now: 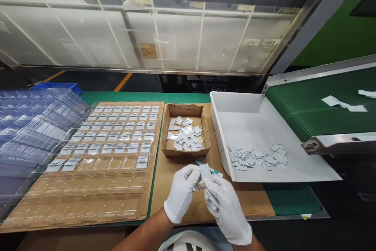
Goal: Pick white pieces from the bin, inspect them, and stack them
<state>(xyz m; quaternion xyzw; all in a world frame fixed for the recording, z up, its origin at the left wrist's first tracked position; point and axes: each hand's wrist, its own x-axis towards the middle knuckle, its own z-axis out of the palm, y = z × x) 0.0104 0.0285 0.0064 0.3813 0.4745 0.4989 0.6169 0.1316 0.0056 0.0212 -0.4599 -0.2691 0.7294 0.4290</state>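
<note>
Both my hands wear white gloves and meet over the cardboard sheet. The fingers of my left hand [181,193] are pinched at the side of a small flat white piece [205,172] standing upright between the hands. My right hand [225,206] is closed around a small stack of similar white pieces [212,199], its thumb against the upright piece. Just behind the fingers lies a slim teal tool [216,172], partly hidden, its kind unclear. A shallow cardboard box [185,152] with loose white pieces stands ahead of my hands.
At left, a clear compartment tray [117,196] holds rows of white pieces, beside stacked clear trays [26,137]. A white bin [241,104] with loose pieces stands at right, below the end of a green conveyor belt [317,120] carrying several pieces. A translucent panel [182,39] spans the back.
</note>
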